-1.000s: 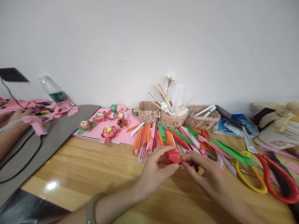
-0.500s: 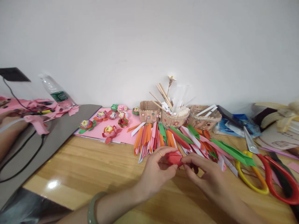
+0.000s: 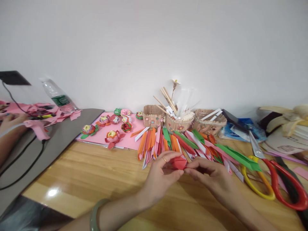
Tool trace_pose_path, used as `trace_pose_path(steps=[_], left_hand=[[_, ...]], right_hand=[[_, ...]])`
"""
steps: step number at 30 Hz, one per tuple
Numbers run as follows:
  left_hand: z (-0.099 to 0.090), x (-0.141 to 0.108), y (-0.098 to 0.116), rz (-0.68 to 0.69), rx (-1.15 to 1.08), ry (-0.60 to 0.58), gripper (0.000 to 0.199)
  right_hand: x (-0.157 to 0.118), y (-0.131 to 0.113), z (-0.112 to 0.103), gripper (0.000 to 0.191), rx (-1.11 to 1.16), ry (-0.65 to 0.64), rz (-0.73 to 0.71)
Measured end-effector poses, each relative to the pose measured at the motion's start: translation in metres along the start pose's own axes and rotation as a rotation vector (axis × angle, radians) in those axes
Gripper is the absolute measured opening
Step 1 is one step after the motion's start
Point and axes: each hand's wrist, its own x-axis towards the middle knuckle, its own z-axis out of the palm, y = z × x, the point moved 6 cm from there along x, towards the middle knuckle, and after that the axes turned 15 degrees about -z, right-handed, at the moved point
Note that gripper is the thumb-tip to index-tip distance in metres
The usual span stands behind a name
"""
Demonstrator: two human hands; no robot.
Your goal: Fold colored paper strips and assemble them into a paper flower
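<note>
A small folded red paper piece (image 3: 179, 162) is held up over the wooden table, in front of the folded strips. My left hand (image 3: 160, 176), with a ring and a green bangle at the wrist, has its fingers wrapped round the piece from the left. From the right, the thumb and forefinger of my right hand (image 3: 211, 178) pinch its lower right edge. Just behind lie folded strips (image 3: 150, 141) in orange, pink, white, red and green. Finished paper flowers (image 3: 113, 136) sit on a pink sheet (image 3: 96, 141) to the left.
Three decorated baskets (image 3: 154, 118) stand by the wall, the middle one with sticks. Scissors (image 3: 267, 166) with red and yellow handles lie at the right. Left are a pink glue gun (image 3: 37, 128), a bottle (image 3: 59, 96) and another person's hand (image 3: 11, 123).
My right thumb and fingers have shifted slightly left and closed up at the red piece's lower edge. My left hand stays around it. The other person's hand at the far left has moved.
</note>
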Motion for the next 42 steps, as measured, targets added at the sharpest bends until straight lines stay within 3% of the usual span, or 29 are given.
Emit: trace_pose_path(steps=[5,14,38,42], left_hand=[[0.003,-0.0009,0.0018,0.002,-0.047,-0.053,0.035],[-0.0021,0.0023,0.0011,-0.018,-0.057,0.021,0.035],[0.0038,0.0,0.0019,-0.059,-0.07,-0.056,0.04],[0.0036,0.0004,0.0027,-0.065,-0.071,-0.048,0.039]], right_hand=[[0.0,0.0072,-0.0006,0.031,0.082,0.011,0.126],[-0.0013,-0.0003,-0.0003,0.03,0.011,-0.053,0.063],[-0.0013,0.0052,-0.0004,0.02,0.063,-0.064,0.182],[-0.0004,0.0017,-0.0007,0.021,0.012,-0.065,0.116]])
